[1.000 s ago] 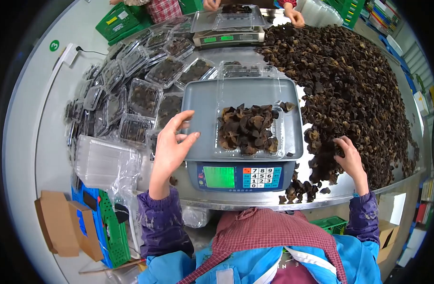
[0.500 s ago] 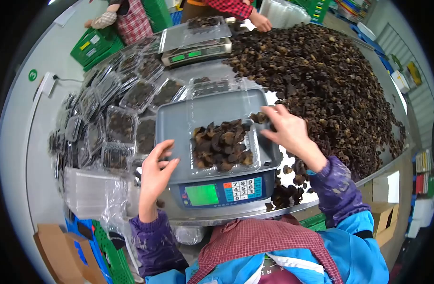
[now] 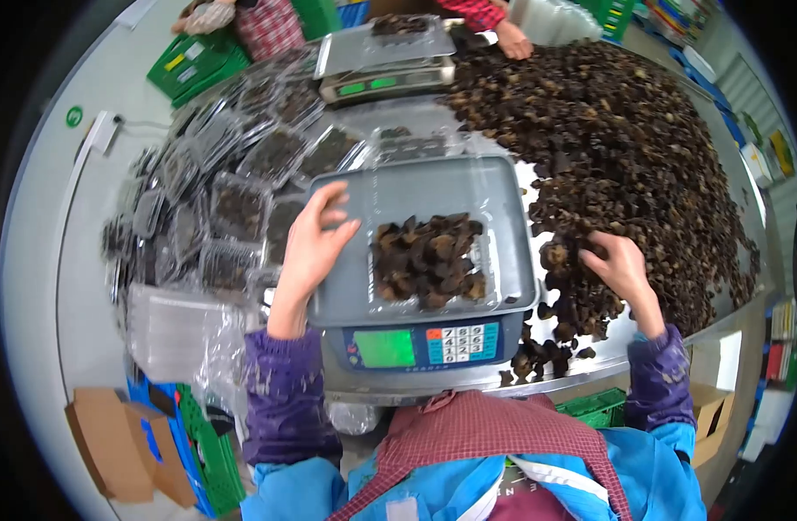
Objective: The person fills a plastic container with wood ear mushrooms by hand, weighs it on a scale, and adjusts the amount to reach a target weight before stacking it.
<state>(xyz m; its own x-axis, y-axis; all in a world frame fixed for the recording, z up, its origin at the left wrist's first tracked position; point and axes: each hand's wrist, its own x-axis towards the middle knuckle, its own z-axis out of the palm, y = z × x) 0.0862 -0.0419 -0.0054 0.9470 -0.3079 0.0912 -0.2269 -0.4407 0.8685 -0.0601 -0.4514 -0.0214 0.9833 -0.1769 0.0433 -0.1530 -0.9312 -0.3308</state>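
Observation:
A digital scale [image 3: 426, 347] with a grey tray [image 3: 346, 295] and a green display stands before me. On the tray lies an open clear plastic container [image 3: 492, 260] with dark dried mushroom-like pieces [image 3: 429, 260] in it; its transparent lid is folded back. My left hand [image 3: 313, 241] is over the tray's left side, fingers apart and empty. To the right, my right hand [image 3: 620, 267] reaches into the edge of the large dark heap [image 3: 624, 139]. Its thumb and fingers are bent around the pieces, and whether any are held is too small to tell.
Filled clear boxes [image 3: 240, 208] are piled left of the scale, with stacked empty trays [image 3: 177, 334] nearer me. Another scale [image 3: 388, 80] stands behind. A co-worker's hand [image 3: 513, 40] touches the heap's far edge. Cardboard [image 3: 112, 443] and green crates are below left.
My right hand has moved from the container's right edge out to the heap. My left hand is slightly higher over the tray. The camera view has shifted a little.

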